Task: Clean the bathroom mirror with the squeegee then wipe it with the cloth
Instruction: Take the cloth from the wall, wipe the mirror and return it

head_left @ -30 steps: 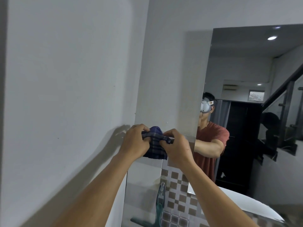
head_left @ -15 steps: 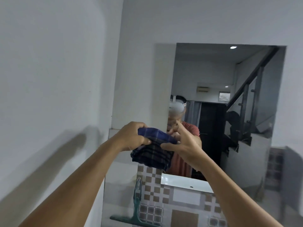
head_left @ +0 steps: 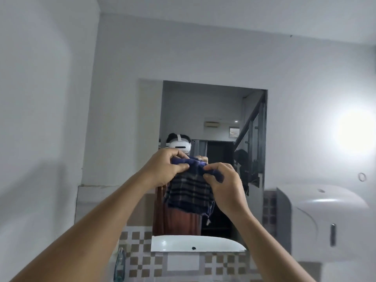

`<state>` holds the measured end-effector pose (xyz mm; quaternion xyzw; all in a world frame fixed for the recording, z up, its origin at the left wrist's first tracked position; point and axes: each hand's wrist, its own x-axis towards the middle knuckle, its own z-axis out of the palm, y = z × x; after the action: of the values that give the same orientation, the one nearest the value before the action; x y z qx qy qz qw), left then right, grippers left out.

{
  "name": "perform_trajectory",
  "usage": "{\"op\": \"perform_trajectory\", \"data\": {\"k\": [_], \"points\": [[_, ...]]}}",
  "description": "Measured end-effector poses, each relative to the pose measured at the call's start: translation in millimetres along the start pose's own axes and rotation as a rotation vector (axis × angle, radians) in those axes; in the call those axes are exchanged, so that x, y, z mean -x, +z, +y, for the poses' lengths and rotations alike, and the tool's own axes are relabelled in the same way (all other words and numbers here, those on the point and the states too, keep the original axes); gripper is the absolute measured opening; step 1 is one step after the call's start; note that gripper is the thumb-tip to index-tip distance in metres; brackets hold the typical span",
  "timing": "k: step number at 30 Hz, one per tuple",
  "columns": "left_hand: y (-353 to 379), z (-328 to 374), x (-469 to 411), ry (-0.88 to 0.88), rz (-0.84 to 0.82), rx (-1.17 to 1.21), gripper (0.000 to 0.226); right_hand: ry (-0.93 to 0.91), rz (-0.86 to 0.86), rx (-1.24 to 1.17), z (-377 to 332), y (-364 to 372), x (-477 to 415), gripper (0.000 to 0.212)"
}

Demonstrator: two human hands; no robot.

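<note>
Up front, left hand [head_left: 162, 169] & right hand [head_left: 222, 185] raised, arms outstretched, both pinching plaid cloth [head_left: 190, 192] before mirror [head_left: 213, 110].

The cloth [head_left: 190, 192] and both raised forearms are covering the lower middle of the mirror [head_left: 213, 110], hiding that glass. The cloth's top edge is disappearing inside the left hand [head_left: 164, 169] and right hand [head_left: 223, 184]. The squeegee [head_left: 120, 265] is showing only its blurred handle, the lower edge cutting off the rest. The wall dispenser [head_left: 325, 220] is appearing soft and out of focus.
</note>
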<state>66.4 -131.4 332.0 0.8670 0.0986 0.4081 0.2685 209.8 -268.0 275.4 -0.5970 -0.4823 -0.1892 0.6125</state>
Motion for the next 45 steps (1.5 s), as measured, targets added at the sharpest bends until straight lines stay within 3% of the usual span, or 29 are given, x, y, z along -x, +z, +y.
{"op": "perform_trajectory", "data": {"k": [2, 7, 14, 16, 18, 19, 21, 24, 27, 32, 39, 45], "points": [[6.5, 18.6, -15.3, 0.014, 0.008, -0.032, 0.006, -0.094, 0.104, 0.126, 1.0, -0.2, 2.7, 0.021], [10.3, 64.5, -47.1, 0.004, -0.039, 0.011, 0.004, -0.006, 0.047, 0.32, -0.2, 19.7, 6.9, 0.081], [-1.4, 82.3, -63.9, 0.01, -0.103, 0.187, 0.014, -0.247, 0.305, 0.245, 18.4, 41.6, -31.4, 0.076], [-5.5, 75.0, -66.8, 0.016, -0.051, 0.24, 0.017, -0.293, 0.343, 0.277, 27.7, 46.9, -48.8, 0.082], [-6.6, 54.4, -70.9, 0.014, 0.144, 0.279, 0.022, -0.306, 0.344, 0.31, 35.2, 51.0, -68.7, 0.093], [-5.0, 38.1, -71.7, 0.029, 0.299, 0.207, 0.026, -0.315, 0.343, 0.325, 36.8, 52.2, -79.2, 0.096], [4.5, -3.0, -66.6, 0.073, 0.522, -0.164, 0.031, -0.331, 0.343, 0.364, 33.5, 54.1, -103.1, 0.096], [31.0, -64.7, -49.8, 0.184, 0.445, -0.626, 0.055, -0.355, 0.314, 0.475, 15.3, 57.8, -145.3, 0.098], [53.4, -100.7, -44.7, 0.255, 0.345, -0.837, 0.091, -0.403, 0.295, 0.599, -8.3, 62.1, -185.9, 0.096], [71.3, -119.3, -50.5, 0.321, 0.247, -0.96, 0.116, -0.512, 0.189, 0.742, -32.4, 76.6, -223.9, 0.082], [75.5, -125.5, -53.8, 0.308, 0.233, -0.976, 0.119, -0.534, 0.102, 0.752, -32.1, 95.1, -233.3, 0.058], [77.6, -125.0, -52.2, 0.309, 0.252, -0.987, 0.123, -0.575, 0.036, 0.859, -18.8, 108.9, -225.7, 0.09]]}}
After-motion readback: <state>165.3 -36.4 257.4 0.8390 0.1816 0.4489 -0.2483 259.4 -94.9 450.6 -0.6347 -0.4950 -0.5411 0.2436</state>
